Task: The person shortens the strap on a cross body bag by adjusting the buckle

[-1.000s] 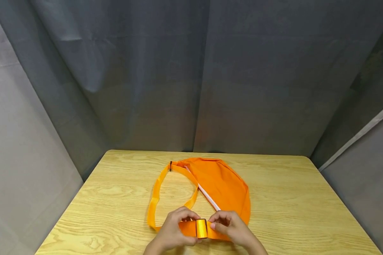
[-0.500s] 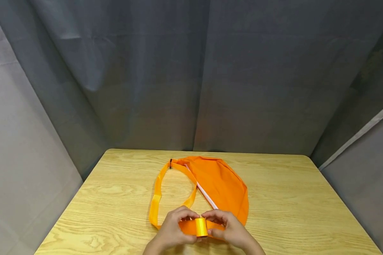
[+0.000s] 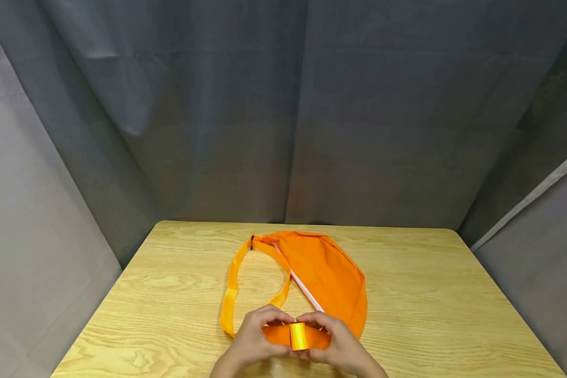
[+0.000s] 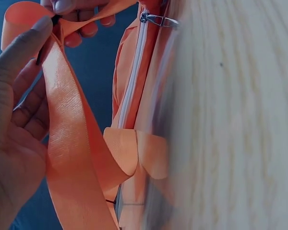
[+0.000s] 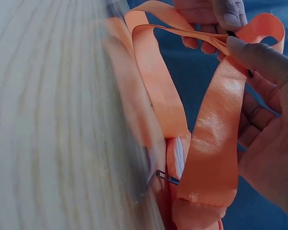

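An orange bag (image 3: pixel 331 273) with a white zipper (image 3: pixel 307 291) lies on the table, its orange strap (image 3: pixel 230 299) spread in a ring to its left. Near the front edge my left hand (image 3: pixel 252 338) and right hand (image 3: pixel 340 344) face each other across a raised loop of strap (image 3: pixel 298 336). The strap threads through a thin black slide buckle (image 4: pixel 55 20), mostly covered by fingers. From the left, my left thumb (image 4: pixel 31 40) and fingers pinch the buckle's edge. My right thumb (image 5: pixel 254 52) and fingers pinch its other side, with strap running down past the palm.
The bag rests on a light wooden table (image 3: pixel 430 294). A metal zipper pull (image 4: pixel 158 20) hangs by the zipper's end. A second black strap fitting (image 3: pixel 252 242) lies at the bag's far left corner. Grey curtains (image 3: pixel 227 131) stand behind and at both sides.
My right hand has shifted left from the strap onto the buckle, its fingers now against the loop. The bag has slid slightly left. My left hand stays nearly in place.
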A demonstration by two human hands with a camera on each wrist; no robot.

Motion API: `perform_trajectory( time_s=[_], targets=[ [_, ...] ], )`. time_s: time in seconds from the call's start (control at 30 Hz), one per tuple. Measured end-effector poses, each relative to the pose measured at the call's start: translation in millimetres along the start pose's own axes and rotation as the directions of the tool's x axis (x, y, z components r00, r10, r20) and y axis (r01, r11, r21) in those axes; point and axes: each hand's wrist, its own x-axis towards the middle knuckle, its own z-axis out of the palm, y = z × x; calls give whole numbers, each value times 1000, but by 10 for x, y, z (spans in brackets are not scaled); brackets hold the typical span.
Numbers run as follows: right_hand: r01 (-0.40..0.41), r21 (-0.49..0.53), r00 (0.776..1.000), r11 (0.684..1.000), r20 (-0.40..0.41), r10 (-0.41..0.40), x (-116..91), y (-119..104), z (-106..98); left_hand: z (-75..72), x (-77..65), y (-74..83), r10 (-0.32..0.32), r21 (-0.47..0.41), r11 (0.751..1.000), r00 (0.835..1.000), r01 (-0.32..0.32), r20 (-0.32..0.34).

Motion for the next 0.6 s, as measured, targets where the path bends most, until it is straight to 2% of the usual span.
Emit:
perform_trajectory(
  time_s=[0.13, 0.27, 0.43, 0.5, 0.6],
  targets=[
    [38, -5, 999, 999, -22, -38, 6, -7, 3, -27, 8, 59, 4, 27, 1000, 1000, -4, 4],
    [70, 4, 996, 998, -48, -69, 22, -126, -24, -62, -14, 57, 11, 62, 998, 1000, -10, -15],
    [56, 7, 997, 998, -59, -55, 16, -169, -35, -136, -69, 37, -12, 111, 994, 999, 16, -41],
    [38, 5, 998, 999, -57, -38, -4, -92, -28, -156, -113, -34, -27, 134, 990, 999, 33, -46],
    [32, 5, 998, 999, -53, -32, -22, -25, -29, -186, -193, -182, -90, 164, 982, 995, 94, -33]
  ],
)
